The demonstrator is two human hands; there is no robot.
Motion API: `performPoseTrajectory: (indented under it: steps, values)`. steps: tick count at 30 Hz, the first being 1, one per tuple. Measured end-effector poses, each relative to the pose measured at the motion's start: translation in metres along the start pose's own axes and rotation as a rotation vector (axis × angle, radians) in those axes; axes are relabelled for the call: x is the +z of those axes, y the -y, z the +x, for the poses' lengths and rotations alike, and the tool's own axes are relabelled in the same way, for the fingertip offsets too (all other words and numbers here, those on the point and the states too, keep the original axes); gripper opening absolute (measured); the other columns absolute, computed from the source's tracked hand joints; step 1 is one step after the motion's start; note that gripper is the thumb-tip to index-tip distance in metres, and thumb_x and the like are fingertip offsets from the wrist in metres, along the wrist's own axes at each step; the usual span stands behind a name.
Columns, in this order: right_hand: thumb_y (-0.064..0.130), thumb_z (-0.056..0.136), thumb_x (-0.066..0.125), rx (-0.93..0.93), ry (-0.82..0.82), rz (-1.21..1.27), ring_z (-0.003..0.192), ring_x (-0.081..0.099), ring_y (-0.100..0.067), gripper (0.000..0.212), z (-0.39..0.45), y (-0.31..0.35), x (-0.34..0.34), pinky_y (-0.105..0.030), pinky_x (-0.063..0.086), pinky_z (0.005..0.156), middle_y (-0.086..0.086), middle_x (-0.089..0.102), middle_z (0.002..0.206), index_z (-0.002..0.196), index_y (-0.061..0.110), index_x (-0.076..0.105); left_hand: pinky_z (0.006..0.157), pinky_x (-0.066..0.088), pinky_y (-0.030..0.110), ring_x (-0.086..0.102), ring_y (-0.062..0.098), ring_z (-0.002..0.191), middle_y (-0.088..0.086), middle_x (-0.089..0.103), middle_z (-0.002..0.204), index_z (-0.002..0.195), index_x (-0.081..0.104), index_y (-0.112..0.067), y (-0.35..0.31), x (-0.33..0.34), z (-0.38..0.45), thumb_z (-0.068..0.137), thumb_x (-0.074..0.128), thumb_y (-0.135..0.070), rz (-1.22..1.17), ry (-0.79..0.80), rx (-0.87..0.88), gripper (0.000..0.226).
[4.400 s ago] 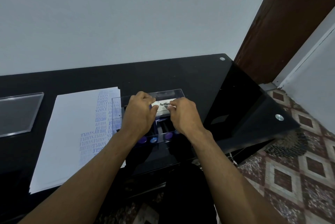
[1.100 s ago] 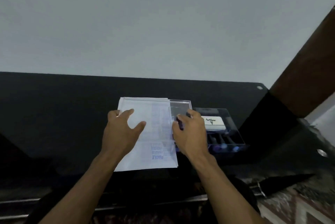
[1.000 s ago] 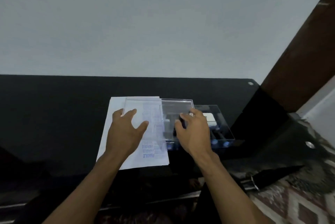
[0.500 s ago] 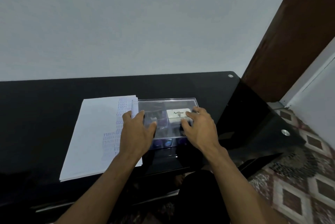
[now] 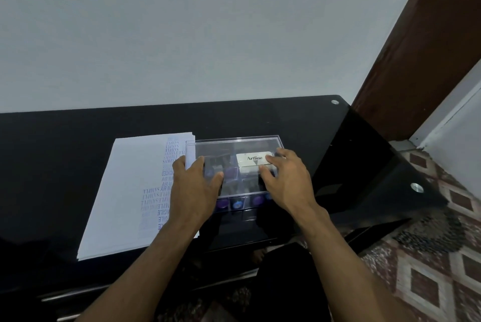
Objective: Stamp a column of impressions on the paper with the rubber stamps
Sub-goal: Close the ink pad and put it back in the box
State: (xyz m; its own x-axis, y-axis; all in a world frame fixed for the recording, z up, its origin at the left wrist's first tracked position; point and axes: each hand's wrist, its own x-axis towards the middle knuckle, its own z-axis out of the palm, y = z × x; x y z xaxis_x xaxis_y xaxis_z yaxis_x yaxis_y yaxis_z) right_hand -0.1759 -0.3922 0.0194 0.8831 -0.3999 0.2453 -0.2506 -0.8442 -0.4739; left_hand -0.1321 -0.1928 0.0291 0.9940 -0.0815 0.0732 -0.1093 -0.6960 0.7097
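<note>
1. The paper (image 5: 130, 191), a thin white stack, lay left of centre on the black desk (image 5: 65, 139). A column of blue impressions ran down its right side. It looked light and limp, apt to slide on the glossy top, so I judged it best pinned flat with a palm, not pinched.

2. The left hand (image 5: 194, 191) lay spread, fingers (image 5: 201, 165) loosely extended and gripping nothing, on the left end of the clear lid (image 5: 234, 143), partly covering the paper's right edge.

3. The stamp box (image 5: 240, 204) sat at frame centre, just right of the paper, with round purple stamp ends (image 5: 257, 200) showing at its near edge and a white Artline ink pad (image 5: 253, 161) inside. The hard plastic seemed light, smooth and slippery; holding it by opposite edges would likely be safest.

4. The right hand (image 5: 286, 181) rested on the lid's right end, fingers (image 5: 282, 152) relaxed and pressing lightly, clasping nothing.

5. About a second earlier the lid had lain partly over the paper, left of the open box; now it sat over the box. Both hands had moved right with it.
</note>
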Motion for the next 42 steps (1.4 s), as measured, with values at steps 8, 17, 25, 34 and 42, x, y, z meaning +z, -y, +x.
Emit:
performPoseTrajectory:
  steps: [8, 17, 25, 34, 42]
  values:
    - [0.042, 0.095, 0.058, -0.019, -0.002, -0.014, 0.126, 0.051, -0.019, 0.042, -0.002, -0.001, -0.002, -0.032, 0.044, 0.101, -0.004, 0.048, 0.144, 0.128, 0.018, 0.065, 0.111, 0.041, 0.043, 0.043, 0.031, 0.140, 0.009, 0.025, 0.162, 0.147, 0.050, -0.015, 0.002, -0.001, -0.002, 0.094, 0.065, -0.046, -0.011, 0.007, -0.008, 0.063]
    - [0.043, 0.094, 0.057, 0.000, -0.001, 0.022, 0.123, 0.053, -0.019, 0.039, -0.006, 0.002, -0.005, -0.032, 0.047, 0.095, -0.002, 0.043, 0.146, 0.127, 0.023, 0.064, 0.110, 0.041, 0.042, 0.042, 0.029, 0.140, 0.008, 0.028, 0.162, 0.144, 0.050, -0.015, 0.000, -0.005, -0.005, 0.093, 0.068, -0.045, -0.001, 0.018, -0.023, 0.062]
    - [0.053, 0.093, 0.053, 0.113, 0.077, 0.061, 0.101, 0.053, -0.011, 0.055, -0.008, 0.001, -0.009, -0.027, 0.044, 0.084, -0.005, 0.043, 0.145, 0.141, 0.028, 0.048, 0.098, 0.038, 0.032, 0.045, 0.013, 0.119, 0.005, 0.048, 0.148, 0.141, 0.050, -0.019, 0.010, -0.003, -0.001, 0.090, 0.073, -0.042, -0.107, 0.010, 0.013, 0.060]
    - [0.044, 0.094, 0.062, 0.200, 0.074, 0.503, 0.120, 0.041, 0.004, 0.060, -0.025, -0.012, -0.009, -0.021, 0.036, 0.102, 0.018, 0.046, 0.145, 0.148, 0.041, 0.036, 0.107, 0.046, 0.057, 0.049, 0.030, 0.135, 0.001, 0.048, 0.150, 0.146, 0.039, -0.023, 0.040, 0.013, -0.005, 0.085, 0.041, -0.072, -0.345, 0.010, -0.162, 0.079]
    - [0.038, 0.092, 0.066, 0.242, 0.003, 0.514, 0.116, 0.053, 0.001, 0.051, -0.019, -0.012, -0.004, -0.014, 0.038, 0.093, 0.015, 0.056, 0.138, 0.140, 0.029, 0.052, 0.103, 0.050, 0.056, 0.050, 0.027, 0.133, -0.005, 0.050, 0.148, 0.146, 0.041, -0.032, 0.038, 0.019, 0.002, 0.084, 0.047, -0.048, -0.425, -0.001, -0.166, 0.064]
